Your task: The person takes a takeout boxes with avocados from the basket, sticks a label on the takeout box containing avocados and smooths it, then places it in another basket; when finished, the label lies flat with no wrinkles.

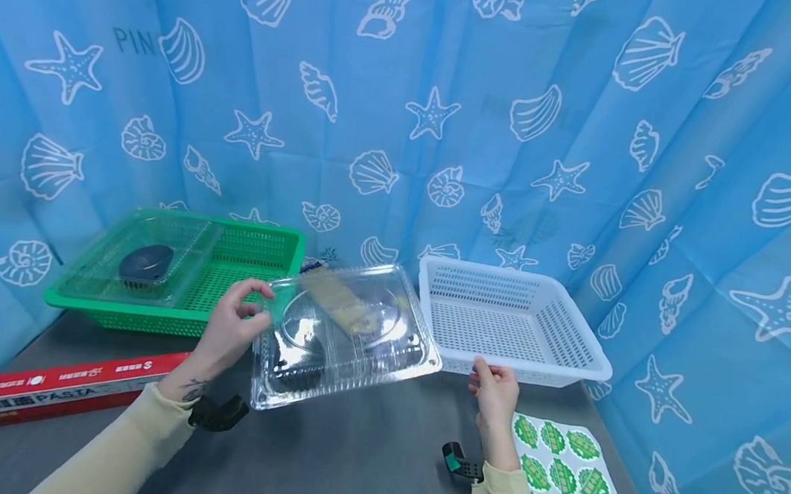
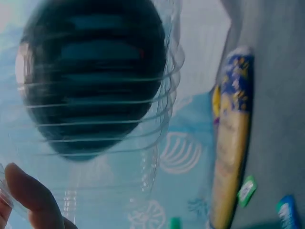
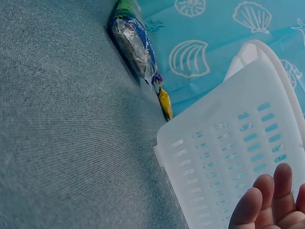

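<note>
My left hand [image 1: 235, 324] pinches the left edge of a clear plastic food container [image 1: 344, 384], holding it tilted above the table. A dark rounded thing [image 2: 95, 81] shows through its ribbed wall in the left wrist view. At the front rim of a white slotted basket [image 1: 516, 370], my right hand [image 1: 495, 394] grips with thumb above and fingers below. The right wrist view has those fingers [image 3: 282, 183] beside the basket's outer wall. To the left, a green basket [image 1: 251, 233] bears another clear container [image 1: 196, 266] with a dark rounded thing [image 1: 146, 261] inside.
A long red box [image 1: 80, 381] lies at front left. At right is a sheet of green round stickers [image 1: 562, 476]. A long yellow and blue packet [image 2: 232, 143] lies by the shell-patterned curtain [image 1: 402, 113], with a small yellow packet [image 3: 165, 103] near the white basket.
</note>
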Tool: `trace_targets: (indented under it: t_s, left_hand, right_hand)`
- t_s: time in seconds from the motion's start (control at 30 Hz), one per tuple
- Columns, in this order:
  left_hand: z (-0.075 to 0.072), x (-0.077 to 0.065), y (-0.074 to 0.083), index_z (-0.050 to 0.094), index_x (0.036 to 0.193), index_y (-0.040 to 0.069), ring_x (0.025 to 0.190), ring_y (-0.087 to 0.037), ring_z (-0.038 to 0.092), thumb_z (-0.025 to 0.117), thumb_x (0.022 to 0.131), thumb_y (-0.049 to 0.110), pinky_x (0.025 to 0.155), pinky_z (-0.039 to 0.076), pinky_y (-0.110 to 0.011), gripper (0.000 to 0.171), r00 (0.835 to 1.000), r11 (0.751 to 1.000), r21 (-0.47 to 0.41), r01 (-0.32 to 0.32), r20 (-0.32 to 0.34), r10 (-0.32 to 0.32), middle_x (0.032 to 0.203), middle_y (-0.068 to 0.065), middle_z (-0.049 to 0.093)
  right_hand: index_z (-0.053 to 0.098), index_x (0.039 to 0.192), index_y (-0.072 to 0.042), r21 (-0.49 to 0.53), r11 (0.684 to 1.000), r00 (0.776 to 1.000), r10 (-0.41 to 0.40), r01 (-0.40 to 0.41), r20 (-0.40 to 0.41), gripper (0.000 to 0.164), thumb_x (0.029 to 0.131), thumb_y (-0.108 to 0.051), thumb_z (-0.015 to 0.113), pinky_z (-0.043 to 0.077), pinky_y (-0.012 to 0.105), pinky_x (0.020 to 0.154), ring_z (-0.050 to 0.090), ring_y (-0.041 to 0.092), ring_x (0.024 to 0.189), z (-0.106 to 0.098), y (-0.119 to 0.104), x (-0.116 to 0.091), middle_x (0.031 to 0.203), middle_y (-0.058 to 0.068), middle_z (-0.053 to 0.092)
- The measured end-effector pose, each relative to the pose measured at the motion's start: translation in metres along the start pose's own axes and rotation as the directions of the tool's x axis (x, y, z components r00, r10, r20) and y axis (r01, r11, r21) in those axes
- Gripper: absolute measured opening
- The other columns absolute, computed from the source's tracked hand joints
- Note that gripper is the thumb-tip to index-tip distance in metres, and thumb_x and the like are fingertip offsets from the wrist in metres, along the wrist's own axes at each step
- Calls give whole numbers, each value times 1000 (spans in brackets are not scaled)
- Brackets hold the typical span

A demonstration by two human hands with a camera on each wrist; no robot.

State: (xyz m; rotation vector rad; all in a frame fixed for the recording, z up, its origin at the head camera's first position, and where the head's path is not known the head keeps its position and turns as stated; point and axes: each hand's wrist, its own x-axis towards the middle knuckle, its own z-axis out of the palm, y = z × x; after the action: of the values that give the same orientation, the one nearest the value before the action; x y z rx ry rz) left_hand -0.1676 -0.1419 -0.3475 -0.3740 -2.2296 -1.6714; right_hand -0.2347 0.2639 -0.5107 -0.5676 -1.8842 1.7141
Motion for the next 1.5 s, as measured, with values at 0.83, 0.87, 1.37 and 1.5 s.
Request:
trace_targets:
  t_s: [0.83, 0.87, 1.37, 1.5]
  left_hand:
    - [37, -57, -31, 51, 89, 0, 68, -19, 42, 51, 65, -10, 60, 36, -27, 26, 952, 983, 50, 179, 243, -186, 98, -11, 45]
    - [37, -58, -32, 51, 89, 1, 68, -20, 42, 51, 65, -9, 60, 36, -27, 26, 949, 980, 56, 190, 245, -197, 98, -11, 45]
    - [41, -62, -56, 53, 88, 4, 62, -14, 43, 53, 62, -10, 58, 38, -23, 30, 963, 991, 61, 118, 234, -129, 95, -8, 46]
    - [41, -64, -76, 56, 89, 13, 78, -15, 45, 57, 65, -6, 65, 41, -26, 30, 965, 993, 64, 99, 238, -112, 102, -6, 46]
  right_hand:
    - [48, 86, -13, -8, 1000, 1000, -4, 4, 26, 47, 67, -53, 65, 47, 24, 47, 57, 14, 62, -2, -2, 0, 80, 6, 61]
    - [48, 86, -13, -8, 1000, 1000, -3, 3, 26, 47, 67, -53, 65, 47, 24, 47, 57, 14, 62, -2, -2, 0, 80, 6, 61]
    - [47, 87, -12, -27, 1000, 1000, -5, 6, 31, 49, 69, -56, 61, 48, 24, 49, 57, 16, 65, -3, -3, -3, 81, 7, 60]
    - [48, 92, -11, -102, 993, 994, 72, -64, 79, 56, 71, -63, 52, 49, 29, 51, 57, 19, 69, -8, -3, -7, 84, 8, 59]
